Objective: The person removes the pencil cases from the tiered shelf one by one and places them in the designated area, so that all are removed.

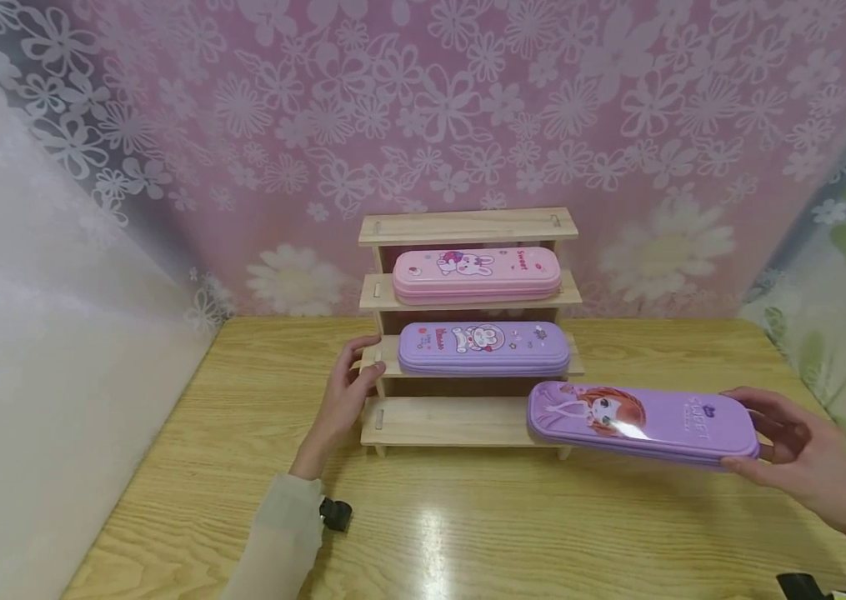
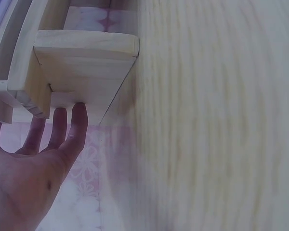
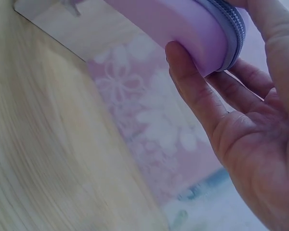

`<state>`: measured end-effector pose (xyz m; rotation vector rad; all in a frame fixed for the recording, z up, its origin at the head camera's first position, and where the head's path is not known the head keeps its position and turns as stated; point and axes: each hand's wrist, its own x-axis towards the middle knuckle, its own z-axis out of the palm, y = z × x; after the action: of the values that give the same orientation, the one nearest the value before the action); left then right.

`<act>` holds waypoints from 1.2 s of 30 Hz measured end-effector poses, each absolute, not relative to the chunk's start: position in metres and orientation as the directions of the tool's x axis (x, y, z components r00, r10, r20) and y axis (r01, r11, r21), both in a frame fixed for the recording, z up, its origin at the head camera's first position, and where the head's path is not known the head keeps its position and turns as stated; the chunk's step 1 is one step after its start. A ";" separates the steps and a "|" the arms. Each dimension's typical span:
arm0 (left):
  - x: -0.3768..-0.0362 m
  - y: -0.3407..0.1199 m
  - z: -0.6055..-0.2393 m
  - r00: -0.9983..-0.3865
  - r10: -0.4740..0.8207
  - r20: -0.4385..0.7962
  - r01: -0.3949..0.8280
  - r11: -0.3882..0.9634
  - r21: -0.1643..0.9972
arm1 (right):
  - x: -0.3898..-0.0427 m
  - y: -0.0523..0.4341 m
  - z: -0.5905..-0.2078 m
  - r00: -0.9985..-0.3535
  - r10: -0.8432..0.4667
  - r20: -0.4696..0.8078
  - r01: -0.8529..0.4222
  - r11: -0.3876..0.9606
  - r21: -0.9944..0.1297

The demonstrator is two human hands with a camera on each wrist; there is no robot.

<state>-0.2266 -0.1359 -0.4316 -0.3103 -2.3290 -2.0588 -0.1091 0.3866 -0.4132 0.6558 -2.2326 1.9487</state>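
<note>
A glossy yellow wood-grain table [image 1: 468, 533] spreads across the foreground, with a small black device [image 1: 798, 586] near the right wrist and a similar black device [image 1: 336, 514] at the cuff of a pale, loose sleeve [image 1: 272, 533] on the left arm. Above the table the right hand [image 1: 805, 454] is clamped on the right end of a long, rounded purple zipped case [image 1: 640, 421] printed with a red-haired girl, thumb on its near edge and fingers at the far edge. The rest of that case reaches leftwards out of the grip, and its left end overlaps the right end of the lowest step in the head view; whether it touches the wood I cannot tell. In the right wrist view a dark zip [image 3: 237, 36] curves round the held end. The left hand [image 1: 351, 387] holds the left end of a pale wooden stand [image 1: 453, 419] with 4 steps, thumb at the 2nd step from the bottom, fingers against the side. On that step lies a rounded lilac case [image 1: 484, 348], near the thumb. 1 step higher lies a rounded pink case [image 1: 477, 273] with a white rabbit. Behind everything is a pink backdrop [image 1: 392, 100] patterned with white flowers
</note>
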 end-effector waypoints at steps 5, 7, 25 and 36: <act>-0.226 -0.135 -0.430 -0.980 0.128 0.152 0.167 0.114 0.979 | -0.101 0.405 -0.415 -0.901 -0.197 0.387 -0.382 -0.066 -0.922; -0.225 -0.135 -0.429 -0.979 0.129 0.157 0.171 0.113 0.979 | -0.098 0.412 -0.418 -0.905 -0.167 0.391 -0.384 -0.075 -0.920; -0.224 -0.134 -0.429 -0.979 0.126 0.158 0.172 0.112 0.979 | -0.099 0.431 -0.426 -0.867 0.328 0.375 -0.342 0.156 -0.927; -0.225 -0.134 -0.430 -0.976 0.133 0.170 0.185 0.109 0.977 | -0.116 0.426 -0.440 -0.803 0.576 0.154 0.172 0.471 -0.865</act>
<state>-0.2252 -0.1338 -0.4303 -0.3318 -2.3094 -2.0442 -0.1156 0.4262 -0.4403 -0.6236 -2.2956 1.2804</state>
